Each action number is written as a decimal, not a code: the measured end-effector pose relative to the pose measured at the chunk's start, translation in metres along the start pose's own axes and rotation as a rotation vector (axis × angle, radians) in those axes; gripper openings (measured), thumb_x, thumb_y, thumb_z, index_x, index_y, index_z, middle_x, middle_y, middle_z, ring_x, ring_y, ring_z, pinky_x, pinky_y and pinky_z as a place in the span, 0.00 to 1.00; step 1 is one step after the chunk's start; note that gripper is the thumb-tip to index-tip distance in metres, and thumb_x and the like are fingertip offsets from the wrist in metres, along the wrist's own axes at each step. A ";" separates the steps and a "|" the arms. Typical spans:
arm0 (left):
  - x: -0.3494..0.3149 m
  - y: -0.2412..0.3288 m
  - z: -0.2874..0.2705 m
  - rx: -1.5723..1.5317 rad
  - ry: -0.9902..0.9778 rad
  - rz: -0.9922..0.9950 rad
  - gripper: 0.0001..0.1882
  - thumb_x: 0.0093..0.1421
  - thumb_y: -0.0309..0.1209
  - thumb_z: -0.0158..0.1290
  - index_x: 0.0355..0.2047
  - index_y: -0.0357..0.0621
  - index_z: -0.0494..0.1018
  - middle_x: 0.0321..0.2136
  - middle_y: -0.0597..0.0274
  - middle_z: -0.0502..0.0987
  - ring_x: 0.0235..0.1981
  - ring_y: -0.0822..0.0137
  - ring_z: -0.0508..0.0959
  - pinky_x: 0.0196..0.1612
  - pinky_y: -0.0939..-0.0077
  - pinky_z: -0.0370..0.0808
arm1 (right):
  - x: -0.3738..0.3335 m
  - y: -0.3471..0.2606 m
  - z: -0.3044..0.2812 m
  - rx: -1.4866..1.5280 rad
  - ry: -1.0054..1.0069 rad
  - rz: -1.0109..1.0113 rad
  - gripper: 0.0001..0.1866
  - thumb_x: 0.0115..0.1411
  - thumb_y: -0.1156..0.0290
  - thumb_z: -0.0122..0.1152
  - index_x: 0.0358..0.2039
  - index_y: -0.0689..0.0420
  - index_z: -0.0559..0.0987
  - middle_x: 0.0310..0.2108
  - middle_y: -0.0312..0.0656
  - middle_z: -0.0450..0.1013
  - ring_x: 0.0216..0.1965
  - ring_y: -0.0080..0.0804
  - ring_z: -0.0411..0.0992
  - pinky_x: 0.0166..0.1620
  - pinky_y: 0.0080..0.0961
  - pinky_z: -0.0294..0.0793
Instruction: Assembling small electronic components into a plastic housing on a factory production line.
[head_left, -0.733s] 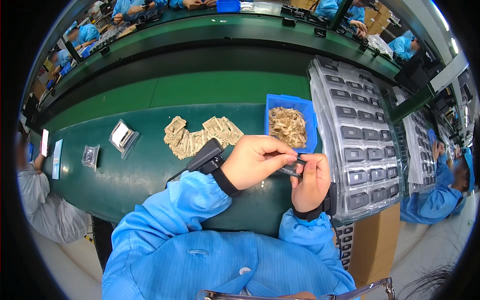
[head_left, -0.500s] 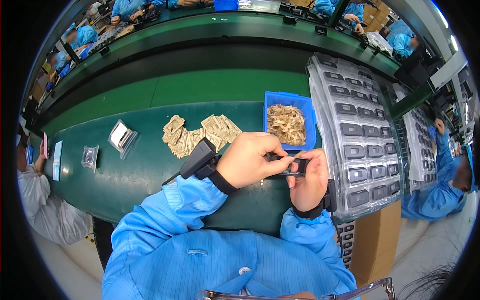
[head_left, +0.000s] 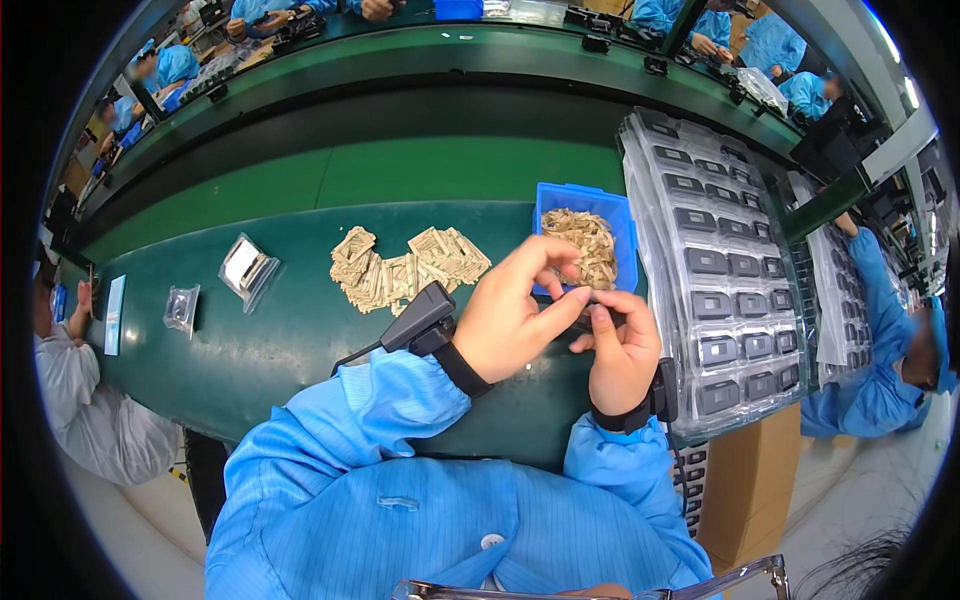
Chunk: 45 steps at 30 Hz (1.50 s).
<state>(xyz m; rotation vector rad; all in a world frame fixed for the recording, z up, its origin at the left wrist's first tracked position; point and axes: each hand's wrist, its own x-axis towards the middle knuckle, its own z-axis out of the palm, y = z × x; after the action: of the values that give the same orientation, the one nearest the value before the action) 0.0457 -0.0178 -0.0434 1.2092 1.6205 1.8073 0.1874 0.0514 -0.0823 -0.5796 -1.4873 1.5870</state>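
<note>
In front of my chest, a small black rectangular part [head_left: 590,318] sits between my two hands, largely covered by fingers. My right hand [head_left: 624,352] is closed round it, with thumb and forefinger at its upper end. The thumb of my left hand [head_left: 510,318] presses at the same end, its other fingers curled; anything thin between the fingertips is hidden. Just beyond them stands a blue bin [head_left: 633,262] heaped with thin tan strips [head_left: 585,240]. Farther left lie piles of flat tan strips [head_left: 408,268] on the green table [head_left: 270,370].
Stacked clear trays [head_left: 728,240] of dark rectangular parts stand at the right. Two clear bags [head_left: 246,270] lie on the left. A cardboard box [head_left: 750,490] is below the trays. Co-workers sit at the left, at the right [head_left: 880,340] and beyond the dark rail [head_left: 450,75].
My left fingers have lifted and curled, moving off the face of the black part. The part has tilted and is now more hidden in my right hand.
</note>
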 end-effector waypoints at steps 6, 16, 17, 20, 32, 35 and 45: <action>0.003 -0.001 -0.007 -0.108 -0.260 -0.149 0.06 0.60 0.24 0.60 0.35 0.36 0.75 0.31 0.64 0.78 0.35 0.77 0.78 0.35 0.82 0.76 | 0.000 -0.009 0.005 0.109 0.070 0.015 0.10 0.68 0.76 0.53 0.48 0.62 0.75 0.37 0.39 0.76 0.36 0.24 0.77 0.33 0.17 0.77; 0.011 -0.013 -0.013 0.356 -0.105 0.458 0.10 0.51 0.20 0.63 0.33 0.41 0.76 0.41 0.58 0.77 0.41 0.58 0.79 0.39 0.69 0.77 | 0.001 -0.011 0.000 0.188 0.037 0.127 0.17 0.63 0.82 0.57 0.53 0.66 0.72 0.47 0.49 0.76 0.46 0.31 0.78 0.43 0.21 0.81; 0.011 -0.009 -0.014 0.482 -0.073 0.583 0.11 0.48 0.21 0.64 0.32 0.42 0.76 0.40 0.59 0.77 0.41 0.56 0.78 0.40 0.67 0.77 | 0.000 -0.011 0.000 0.186 0.035 0.127 0.17 0.63 0.82 0.57 0.53 0.66 0.72 0.47 0.49 0.76 0.46 0.31 0.78 0.43 0.21 0.81; 0.011 -0.005 -0.013 0.606 -0.017 0.715 0.11 0.43 0.23 0.65 0.28 0.44 0.77 0.39 0.61 0.76 0.40 0.57 0.75 0.40 0.65 0.75 | -0.002 -0.010 0.000 0.147 -0.054 0.107 0.21 0.62 0.84 0.57 0.56 0.67 0.71 0.48 0.49 0.75 0.48 0.30 0.76 0.44 0.21 0.81; 0.006 0.006 -0.013 0.512 -0.079 0.683 0.10 0.45 0.23 0.65 0.30 0.41 0.77 0.35 0.61 0.76 0.36 0.58 0.75 0.35 0.67 0.74 | -0.007 0.005 0.003 -0.060 -0.039 -0.134 0.23 0.59 0.90 0.58 0.55 0.64 0.75 0.48 0.49 0.76 0.46 0.31 0.78 0.43 0.21 0.81; 0.003 0.011 -0.013 0.549 -0.082 0.675 0.10 0.45 0.23 0.64 0.29 0.41 0.77 0.35 0.62 0.76 0.35 0.58 0.76 0.34 0.68 0.75 | -0.006 0.007 0.004 -0.236 0.003 -0.284 0.22 0.57 0.90 0.60 0.53 0.64 0.77 0.47 0.50 0.77 0.45 0.31 0.78 0.43 0.21 0.81; 0.002 0.012 -0.014 0.640 -0.097 0.694 0.09 0.45 0.23 0.63 0.29 0.42 0.77 0.35 0.65 0.78 0.35 0.61 0.77 0.32 0.70 0.77 | -0.009 0.000 0.007 -0.371 0.031 -0.295 0.23 0.53 0.89 0.64 0.51 0.63 0.79 0.44 0.50 0.79 0.42 0.30 0.80 0.42 0.21 0.81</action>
<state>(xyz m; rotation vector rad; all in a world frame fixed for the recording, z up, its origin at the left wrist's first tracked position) 0.0356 -0.0269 -0.0310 2.3365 1.9432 1.5502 0.1863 0.0405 -0.0828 -0.5567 -1.7674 1.0799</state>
